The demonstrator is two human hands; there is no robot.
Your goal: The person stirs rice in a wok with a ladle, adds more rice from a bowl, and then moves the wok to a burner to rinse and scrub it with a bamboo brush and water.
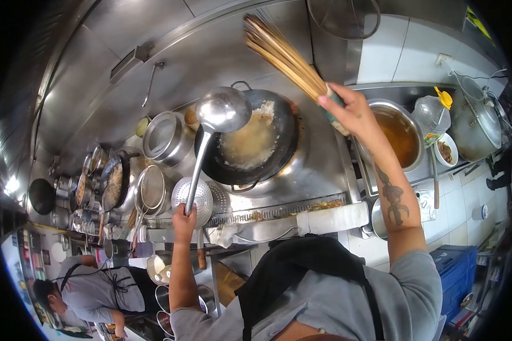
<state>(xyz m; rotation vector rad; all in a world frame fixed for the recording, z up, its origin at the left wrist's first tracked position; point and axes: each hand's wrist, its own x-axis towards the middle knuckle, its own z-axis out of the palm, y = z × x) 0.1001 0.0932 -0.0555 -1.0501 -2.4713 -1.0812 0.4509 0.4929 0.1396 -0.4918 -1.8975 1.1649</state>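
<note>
A long-handled metal ladle (pixel 224 109) is held upside down in my left hand (pixel 185 219), its bowl over the left rim of a black wok (pixel 287 133). Cloudy, bubbling liquid (pixel 250 145) with pale bits along its edge lies in the wok. My right hand (pixel 350 108) grips the wrapped end of a bamboo whisk brush (pixel 287 59), raised to the upper right of the wok with its bristles pointing up and left. Below the wok, a perforated skimmer (pixel 192 199) rests near the stove's front edge, beside my left hand.
To the right are a pot of brown liquid (pixel 395 136), a plastic bottle (pixel 432 116), a bowl of food (pixel 445 150) and a large lidded pot (pixel 477 125). Strainers (pixel 152 187) and pans stand left. Another person (pixel 105 295) works at lower left.
</note>
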